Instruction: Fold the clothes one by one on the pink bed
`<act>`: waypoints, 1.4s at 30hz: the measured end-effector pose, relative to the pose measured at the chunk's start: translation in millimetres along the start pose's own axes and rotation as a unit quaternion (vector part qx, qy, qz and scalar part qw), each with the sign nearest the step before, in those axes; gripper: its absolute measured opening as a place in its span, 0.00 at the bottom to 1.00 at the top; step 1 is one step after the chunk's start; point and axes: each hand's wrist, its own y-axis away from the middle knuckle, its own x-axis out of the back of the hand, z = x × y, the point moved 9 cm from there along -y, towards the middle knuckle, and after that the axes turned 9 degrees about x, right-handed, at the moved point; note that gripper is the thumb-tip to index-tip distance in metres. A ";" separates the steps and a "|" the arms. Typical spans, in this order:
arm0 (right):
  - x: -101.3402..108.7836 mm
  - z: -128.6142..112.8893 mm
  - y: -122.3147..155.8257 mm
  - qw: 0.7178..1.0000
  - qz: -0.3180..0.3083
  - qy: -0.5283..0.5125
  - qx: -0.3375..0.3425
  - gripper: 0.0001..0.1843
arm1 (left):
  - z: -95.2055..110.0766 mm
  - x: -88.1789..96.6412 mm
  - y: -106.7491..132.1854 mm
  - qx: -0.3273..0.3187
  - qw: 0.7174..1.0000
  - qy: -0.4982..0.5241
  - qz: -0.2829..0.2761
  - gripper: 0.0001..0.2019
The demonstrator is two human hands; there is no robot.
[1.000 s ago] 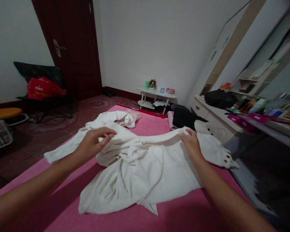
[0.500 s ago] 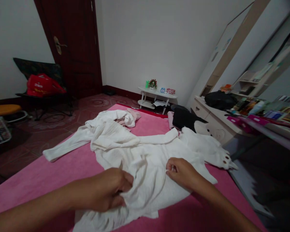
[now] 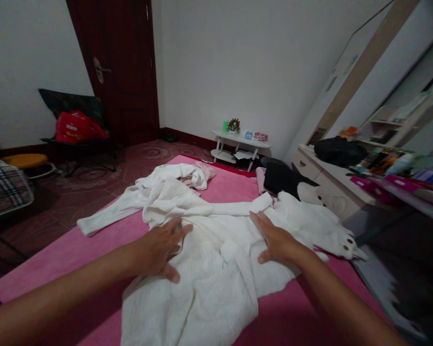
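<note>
A white garment (image 3: pixel 216 278) lies rumpled across the pink bedcover (image 3: pixel 234 185), its near part hanging loosely toward me. My left hand (image 3: pixel 162 247) rests on the garment's left side, fingers spread and holding nothing. On its right side my right hand (image 3: pixel 276 238) lies with fingers apart, the fingertips by a long white strip of cloth, maybe a sleeve (image 3: pixel 234 207). Beyond my left hand is more bunched white clothing (image 3: pixel 147 192), one sleeve stretched out to the left.
A white plush thing with brown round eyes (image 3: pixel 332 230) and a black one (image 3: pixel 281 178) lie along the bed's right side. Behind stands a small white table (image 3: pixel 241 139). A cluttered dresser (image 3: pixel 332 178) is at the right; a chair with a red bag (image 3: pixel 79 127) is at the left.
Both hands have let go of the cloth and opened. My left hand has moved up and away from me; the garment's near part now lies more spread out. The view has shifted slightly left.
</note>
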 end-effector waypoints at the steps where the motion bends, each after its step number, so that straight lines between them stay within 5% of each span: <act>1: -1.5 1.6 -4.9 1.000 -0.014 -0.006 0.009 0.73 | -3.5 -1.5 -1.6 0.011 1.000 0.003 0.008 0.57; 7: 0.8 -7.0 -22.2 0.999 -0.039 0.013 0.023 0.71 | -2.6 -6.9 -3.4 0.068 0.998 -0.002 0.009 0.46; 11: 0.5 -36.1 -14.9 0.993 -0.060 0.089 0.040 0.46 | 2.9 -5.1 3.6 0.087 0.995 -0.037 0.009 0.17; 15: 12.8 -73.2 -7.2 0.982 -0.065 0.149 0.098 0.16 | 4.4 18.0 17.5 0.028 0.999 0.007 0.032 0.07; 18: 46.2 -93.8 -22.8 0.989 -0.058 0.059 0.122 0.05 | -12.8 68.0 26.7 -0.022 0.991 0.104 0.086 0.08; 20: 95.7 -99.9 -47.6 0.993 0.047 -0.025 0.103 0.01 | -45.5 116.1 28.2 0.036 0.971 0.185 0.150 0.10; 21: 128.9 -101.7 -59.2 0.982 0.150 -0.060 0.097 0.03 | -63.8 143.1 29.5 0.078 0.953 0.218 0.197 0.12; 24: 201.4 -108.1 -75.3 0.879 0.423 -0.166 0.145 0.22 | -94.4 232.0 48.5 0.140 0.863 0.183 0.450 0.12; 26: 206.7 -107.4 -83.8 0.828 0.480 -0.229 0.178 0.30 | -90.5 263.0 55.5 0.127 0.807 0.089 0.570 0.12; 27: 198.4 -105.8 -88.4 0.828 0.474 -0.237 0.185 0.31 | -87.3 264.4 49.4 0.111 0.801 0.053 0.586 0.14; 30: 149.6 -86.8 -91.2 0.886 0.409 -0.143 0.163 0.23 | -86.9 214.5 -0.2 0.046 0.874 0.003 0.484 0.16; 33: 103.0 -29.2 -70.7 0.928 0.360 -0.008 0.092 0.17 | -94.2 107.6 -52.6 0.017 0.958 -0.065 0.279 0.18; 35: 87.8 28.0 -47.1 0.938 0.343 0.057 0.006 0.19 | -104.5 57.9 -63.5 0.053 0.961 -0.088 0.258 0.26; 38: 92.3 111.7 1.6 0.913 0.360 0.141 -0.132 0.22 | -108.9 28.7 -63.0 0.087 0.946 -0.095 0.298 0.29; 42: 107.7 204.1 73.0 0.844 0.397 0.143 -0.332 0.37 | -108.3 28.8 -62.7 0.091 0.939 -0.085 0.319 0.29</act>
